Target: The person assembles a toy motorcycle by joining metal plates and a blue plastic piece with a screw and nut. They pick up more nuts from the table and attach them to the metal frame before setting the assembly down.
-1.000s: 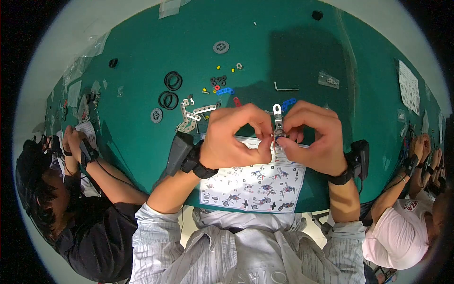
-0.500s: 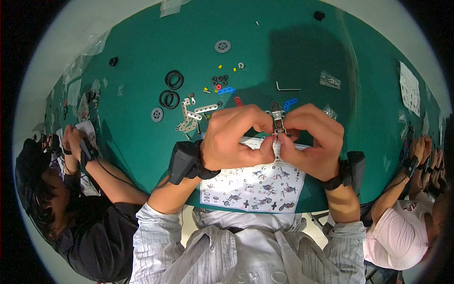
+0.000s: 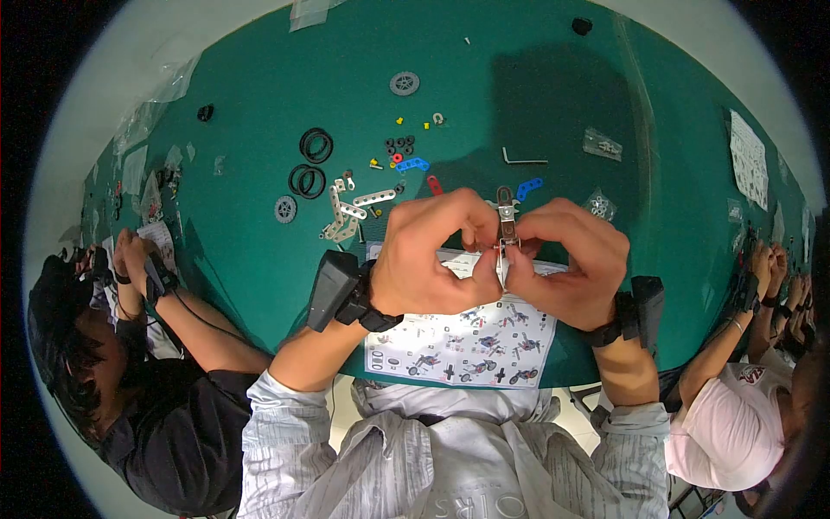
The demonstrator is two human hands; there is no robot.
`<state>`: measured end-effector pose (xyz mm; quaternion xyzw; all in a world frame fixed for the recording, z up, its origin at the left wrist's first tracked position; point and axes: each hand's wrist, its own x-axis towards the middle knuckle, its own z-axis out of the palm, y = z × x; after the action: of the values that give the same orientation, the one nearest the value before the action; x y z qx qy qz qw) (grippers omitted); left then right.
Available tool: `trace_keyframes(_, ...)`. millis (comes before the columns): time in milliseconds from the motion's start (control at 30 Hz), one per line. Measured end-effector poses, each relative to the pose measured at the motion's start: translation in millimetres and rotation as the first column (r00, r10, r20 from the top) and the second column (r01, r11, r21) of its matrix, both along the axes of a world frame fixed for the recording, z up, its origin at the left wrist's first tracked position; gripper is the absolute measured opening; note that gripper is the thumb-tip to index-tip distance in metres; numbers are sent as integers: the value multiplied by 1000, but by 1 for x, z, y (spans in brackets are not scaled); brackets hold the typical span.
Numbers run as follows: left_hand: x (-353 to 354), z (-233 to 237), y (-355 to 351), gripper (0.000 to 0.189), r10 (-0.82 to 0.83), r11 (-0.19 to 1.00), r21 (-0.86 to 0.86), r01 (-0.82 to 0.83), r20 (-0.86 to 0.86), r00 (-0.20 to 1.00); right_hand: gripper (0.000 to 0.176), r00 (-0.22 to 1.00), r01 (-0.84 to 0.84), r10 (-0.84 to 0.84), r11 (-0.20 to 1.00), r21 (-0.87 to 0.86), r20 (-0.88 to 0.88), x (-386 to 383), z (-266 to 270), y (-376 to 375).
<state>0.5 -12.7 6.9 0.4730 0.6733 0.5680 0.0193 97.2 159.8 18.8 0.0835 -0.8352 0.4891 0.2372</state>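
Observation:
Both my hands meet over the top of a printed instruction sheet (image 3: 458, 355), pinching a small metal assembly (image 3: 507, 227) between them. The assembly stands out above my fingertips, with a dark, rounded end pointing away from me. My left hand (image 3: 437, 251) is closed on its left side, thumb and index finger at its lower part. From the right, my right hand (image 3: 571, 255) grips it the same way. The fingers partly cover its lower end, so small parts there cannot be made out. A red strip (image 3: 435, 185) and a blue bent strip (image 3: 529, 188) lie just beyond my hands.
Left of my hands lie silver perforated strips (image 3: 337, 208), black rings (image 3: 316, 145) and a grey wheel (image 3: 285, 209). Farther off are another grey wheel (image 3: 404, 84), an L-shaped hex key (image 3: 525, 157) and a small plastic bag (image 3: 603, 144). People work on both sides.
The metal assembly has tilted slightly, so more of its upper face shows. My hands stay closed on it, with only small shifts of the fingers and wrists.

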Motion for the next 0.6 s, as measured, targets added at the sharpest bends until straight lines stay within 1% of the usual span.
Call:
trace_keyframes(133,-3,-2,0,21,-11,999,50,16,-95,995,19,1000,-8,8,999,-43,9,0,0,-1)
trace_keyframes(233,-6,-7,2,21,-29,991,121,55,-201,979,20,1000,-19,20,999,-36,23,2,0,-2)
trace_keyframes(333,-6,-6,2,20,-25,991,122,49,-195,980,20,1000,-14,16,998,-65,21,2,-2,-2)
trace_keyframes(433,-3,-4,2,19,-11,994,106,25,-134,991,19,1000,-12,13,998,-70,22,2,-1,-2)
trace_keyframes(533,-2,-3,2,19,0,994,105,12,-120,993,19,999,-6,9,997,-78,31,1,-1,-3)
trace_keyframes(600,-2,-4,3,19,6,992,126,11,-132,991,19,998,-10,17,991,-135,52,1,-1,-4)
